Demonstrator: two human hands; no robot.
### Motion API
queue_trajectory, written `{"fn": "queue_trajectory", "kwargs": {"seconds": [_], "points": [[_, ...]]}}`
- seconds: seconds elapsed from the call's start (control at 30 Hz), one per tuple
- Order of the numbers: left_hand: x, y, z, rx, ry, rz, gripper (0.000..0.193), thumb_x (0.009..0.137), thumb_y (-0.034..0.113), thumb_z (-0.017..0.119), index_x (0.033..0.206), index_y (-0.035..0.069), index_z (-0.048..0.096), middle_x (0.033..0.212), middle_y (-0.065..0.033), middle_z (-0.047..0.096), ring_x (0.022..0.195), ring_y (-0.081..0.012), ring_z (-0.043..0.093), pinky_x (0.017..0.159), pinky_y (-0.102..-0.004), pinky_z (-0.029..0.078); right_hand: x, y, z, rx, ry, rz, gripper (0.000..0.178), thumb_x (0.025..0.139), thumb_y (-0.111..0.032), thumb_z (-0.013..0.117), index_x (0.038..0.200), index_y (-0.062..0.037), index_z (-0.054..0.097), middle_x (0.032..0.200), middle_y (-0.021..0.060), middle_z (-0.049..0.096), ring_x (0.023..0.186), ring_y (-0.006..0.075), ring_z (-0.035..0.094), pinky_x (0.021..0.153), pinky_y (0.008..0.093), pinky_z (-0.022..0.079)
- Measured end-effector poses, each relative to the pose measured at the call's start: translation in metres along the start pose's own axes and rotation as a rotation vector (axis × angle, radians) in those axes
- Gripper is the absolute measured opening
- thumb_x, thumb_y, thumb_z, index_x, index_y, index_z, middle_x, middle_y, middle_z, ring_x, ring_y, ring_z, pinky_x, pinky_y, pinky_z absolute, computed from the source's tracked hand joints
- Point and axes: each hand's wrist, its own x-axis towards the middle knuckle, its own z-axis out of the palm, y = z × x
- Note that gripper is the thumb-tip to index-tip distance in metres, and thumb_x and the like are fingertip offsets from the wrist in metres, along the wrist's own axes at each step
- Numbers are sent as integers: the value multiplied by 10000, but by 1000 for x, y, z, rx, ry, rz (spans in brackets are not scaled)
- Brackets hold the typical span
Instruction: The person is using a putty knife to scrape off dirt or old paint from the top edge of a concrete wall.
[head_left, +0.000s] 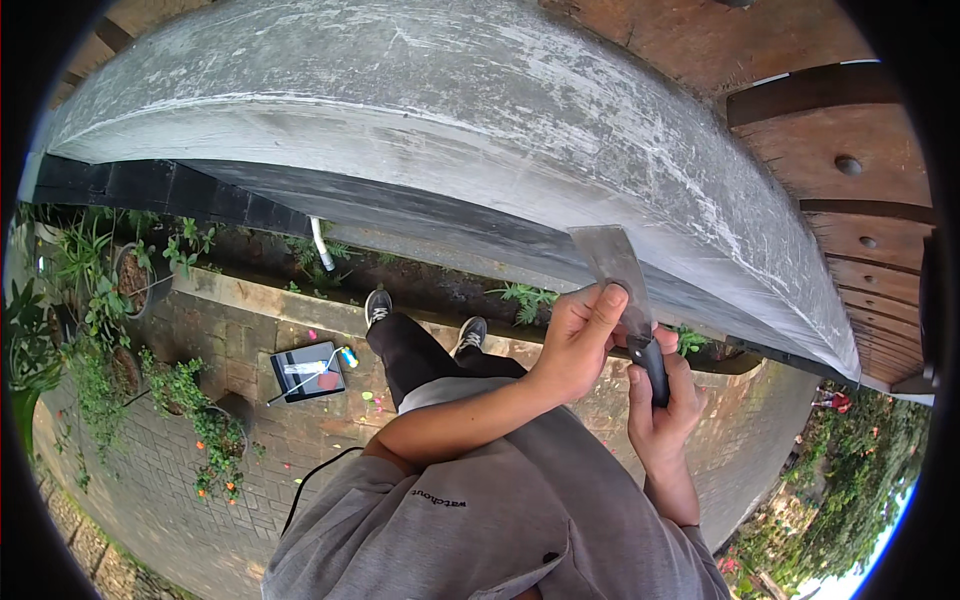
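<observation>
A putty knife [612,254] with a flat grey metal blade and a black handle is held between my hands, in front of the concrete ledge [400,150]. The fingers of my right hand [668,408] are wrapped round its black handle. My left hand [590,335] pinches the blade near its lower part, the thumb lying on its face and the other fingers behind it. The wide end of the blade points up and to the left, against the ledge's lower edge in the picture; whether it touches the concrete I cannot tell.
Red-brown roof tiles [800,165] lie beyond the ledge. A black tray [308,373] with several small items sits on the paving by my feet. Potted plants [125,375] line the left side. Below the ledge, a white pipe [321,243] sticks out over a planted ditch.
</observation>
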Motion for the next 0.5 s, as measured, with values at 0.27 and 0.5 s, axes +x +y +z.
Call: {"fn": "queue_trajectory", "kwargs": {"seconds": [0.27,0.5], "points": [[11,-4,7,-34,-55,19,448,986,362,420,930,-42,605,892,-235,673,881,-336,674,795,-426,551,9,6,-11,-99,-27,7,311,802,-79,698,1051,66,581,752,168,646,584,232,649,529,295,482],[-1,-3,0,-50,-69,-16,445,991,351,409,931,-46,601,911,-242,669,892,-321,673,799,-411,550,5,0,-13,-103,-34,-55,289,787,-75,706,1006,75,592,696,157,635,567,226,648,515,285,476]]}}
